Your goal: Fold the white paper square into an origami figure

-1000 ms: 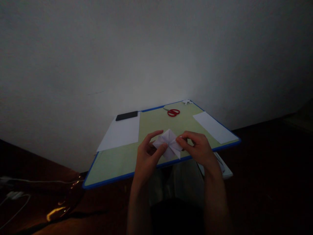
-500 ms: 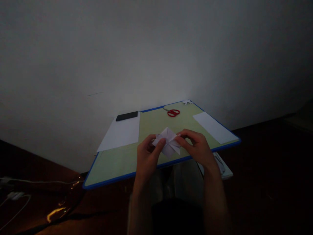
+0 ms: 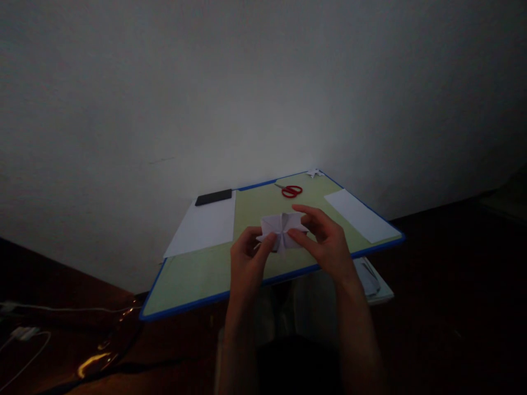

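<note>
A small folded white paper [image 3: 282, 224] with creases meeting at its middle is held up over the front part of the table. My left hand [image 3: 250, 255] pinches its left side, thumb on the face near the centre and fingers behind. At the right side, my right hand [image 3: 325, 241] grips the paper with its thumb near the centre; the index finger is raised off the upper edge. The other fingertips of both hands are partly hidden behind the paper.
Beyond the hands lie red-handled scissors [image 3: 291, 191] and a folded paper star [image 3: 314, 173] at the far corner. A dark flat phone-like object [image 3: 213, 197] rests on a white sheet [image 3: 201, 227] at left. Another white sheet [image 3: 362, 215] lies right. A blue-edged table [image 3: 185, 305] adjoins the wall.
The paper has turned from a pointed, diamond-like position to a wider, squarer one. My right thumb has moved inward to its centre, and my right index finger has lifted.
</note>
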Available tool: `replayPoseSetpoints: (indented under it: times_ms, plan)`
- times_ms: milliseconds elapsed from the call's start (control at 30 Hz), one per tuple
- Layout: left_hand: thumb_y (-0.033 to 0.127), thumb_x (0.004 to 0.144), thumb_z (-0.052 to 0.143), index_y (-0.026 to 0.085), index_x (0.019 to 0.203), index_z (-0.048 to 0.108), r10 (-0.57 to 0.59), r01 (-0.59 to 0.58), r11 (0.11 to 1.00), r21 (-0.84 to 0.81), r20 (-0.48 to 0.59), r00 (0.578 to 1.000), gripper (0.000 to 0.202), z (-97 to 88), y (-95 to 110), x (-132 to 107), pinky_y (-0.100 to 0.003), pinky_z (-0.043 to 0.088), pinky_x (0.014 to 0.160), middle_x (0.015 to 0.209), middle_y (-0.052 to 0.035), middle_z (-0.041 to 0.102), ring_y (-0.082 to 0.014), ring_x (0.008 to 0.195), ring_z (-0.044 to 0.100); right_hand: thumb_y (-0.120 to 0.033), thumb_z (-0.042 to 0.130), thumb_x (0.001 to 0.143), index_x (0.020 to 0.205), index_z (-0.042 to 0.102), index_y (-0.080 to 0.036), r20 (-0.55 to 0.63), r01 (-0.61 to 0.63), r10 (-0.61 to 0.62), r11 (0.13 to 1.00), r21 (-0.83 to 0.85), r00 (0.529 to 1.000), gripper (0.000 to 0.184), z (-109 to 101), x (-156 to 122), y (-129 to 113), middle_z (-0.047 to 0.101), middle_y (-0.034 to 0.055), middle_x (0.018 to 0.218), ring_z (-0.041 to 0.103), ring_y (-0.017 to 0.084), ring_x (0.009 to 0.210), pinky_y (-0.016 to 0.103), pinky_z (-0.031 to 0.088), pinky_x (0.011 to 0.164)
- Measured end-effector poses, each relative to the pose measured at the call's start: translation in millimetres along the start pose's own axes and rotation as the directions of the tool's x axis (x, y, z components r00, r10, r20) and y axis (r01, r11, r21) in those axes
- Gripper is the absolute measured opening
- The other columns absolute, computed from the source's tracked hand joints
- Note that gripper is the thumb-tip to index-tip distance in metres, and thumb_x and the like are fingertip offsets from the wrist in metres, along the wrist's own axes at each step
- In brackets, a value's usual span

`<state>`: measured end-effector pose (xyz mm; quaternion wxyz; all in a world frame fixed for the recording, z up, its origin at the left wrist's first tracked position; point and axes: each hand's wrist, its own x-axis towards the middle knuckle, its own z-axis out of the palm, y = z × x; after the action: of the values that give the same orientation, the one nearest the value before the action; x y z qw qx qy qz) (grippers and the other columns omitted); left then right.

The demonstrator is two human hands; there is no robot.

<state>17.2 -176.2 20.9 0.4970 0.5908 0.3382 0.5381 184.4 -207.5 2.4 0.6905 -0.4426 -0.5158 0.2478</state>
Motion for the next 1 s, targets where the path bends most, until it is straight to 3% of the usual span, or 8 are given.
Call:
replayPoseSetpoints:
  times_ms: [167,300,467,600,733,800,900,1000]
  plan:
    - [0.031,0.08,0.087,0.018,0.096,0.071,-0.048,0.054,0.997,-0.057,0.091,0.995,0.027,4.2,2.8,-2.5,-0.025,0.058,0.07,0.091,-0.0049,0.081,-0.0175,0.079,0.075,-0.038,0.084,0.081,0.113,0.074,-0.023,0.02,-0.076,0.074,0.994,0.081,0.997,0.036,2.7,-0.2,-3.3,0.076,0.0061,0.102,0.071,0.02,0.085,0.031,0.06,0.073]
    - [0.03,0.079,0.088,0.018,0.099,0.068,-0.086,0.092,0.994,-0.067,0.09,0.992,0.032,8.0,3.6,-4.7,-0.025,0.058,0.067,0.086,-0.0036,0.081,-0.0168,0.074,0.074,-0.037,0.084,0.082,0.107,0.075,-0.023,0.103,-0.109,0.097,0.986,0.123,0.99,0.03,4.3,-1.8,-6.1,0.078,0.003,0.092,0.073,0.02,0.081,0.028,0.059,0.068]
    - [0.031,0.08,0.088,0.017,0.095,0.068,-0.068,0.076,0.995,-0.067,0.109,0.992,0.029,7.3,0.4,-4.7,-0.024,0.057,0.066,0.08,-0.002,0.079,-0.0155,0.07,0.073,-0.038,0.083,0.083,0.099,0.074,-0.023,0.101,-0.101,0.091,0.99,0.103,0.991,0.024,2.9,-3.0,-9.6,0.077,0.0027,0.092,0.073,0.021,0.082,0.029,0.059,0.071]
    - [0.029,0.079,0.089,0.016,0.09,0.07,-0.052,0.057,0.998,-0.036,0.125,0.991,0.026,4.5,-2.6,-4.0,-0.024,0.058,0.07,0.081,-0.0015,0.078,-0.0155,0.074,0.074,-0.035,0.083,0.083,0.115,0.07,-0.024,0.084,-0.13,0.119,0.982,0.137,0.989,0.036,2.0,-2.3,-11.1,0.076,0.0015,0.091,0.071,0.019,0.078,0.029,0.056,0.068]
    - [0.028,0.077,0.09,0.017,0.088,0.071,-0.036,0.047,0.996,-0.077,0.139,0.99,0.025,3.3,-3.9,-3.9,-0.024,0.06,0.072,0.086,-0.0016,0.079,-0.0159,0.077,0.075,-0.03,0.082,0.084,0.133,0.052,-0.033,0.104,-0.183,0.161,0.946,0.268,0.981,0.057,5.4,-1.6,-11.6,0.074,-0.0021,0.088,0.069,0.018,0.072,0.029,0.055,0.064]
    - [0.028,0.076,0.091,0.017,0.087,0.07,-0.033,0.045,0.994,-0.096,0.122,0.992,0.026,3.7,-3.9,-4.1,-0.024,0.061,0.07,0.084,-0.0011,0.078,-0.0156,0.075,0.075,-0.028,0.083,0.083,0.129,0.051,-0.035,0.046,-0.114,0.106,0.958,0.261,0.993,0.056,6.8,-1.3,-10.6,0.073,-0.0004,0.102,0.071,0.019,0.08,0.031,0.057,0.068]
    - [0.025,0.076,0.091,0.018,0.092,0.069,-0.015,0.025,0.992,-0.124,0.081,0.997,0.029,4.5,-3.4,-4.3,-0.023,0.061,0.071,0.084,-0.0011,0.079,-0.0152,0.076,0.075,-0.027,0.081,0.087,0.116,0.063,-0.034,-0.019,0.079,-0.078,0.996,0.045,0.997,0.035,5.4,-1.4,-9.8,0.064,0.0043,0.128,0.068,0.023,0.11,0.037,0.059,0.084]
    - [0.022,0.076,0.091,0.023,0.118,0.062,0.023,-0.012,0.983,-0.184,0.058,0.998,0.052,5.0,-2.9,-4.2,-0.025,0.062,0.074,0.098,-0.0038,0.081,-0.018,0.086,0.078,-0.03,0.073,0.094,0.109,0.073,-0.031,0.054,0.224,-0.218,0.958,-0.179,0.974,0.014,0.2,-3.1,-12.1,0.056,0.0073,0.137,0.06,0.026,0.127,0.045,0.055,0.102]
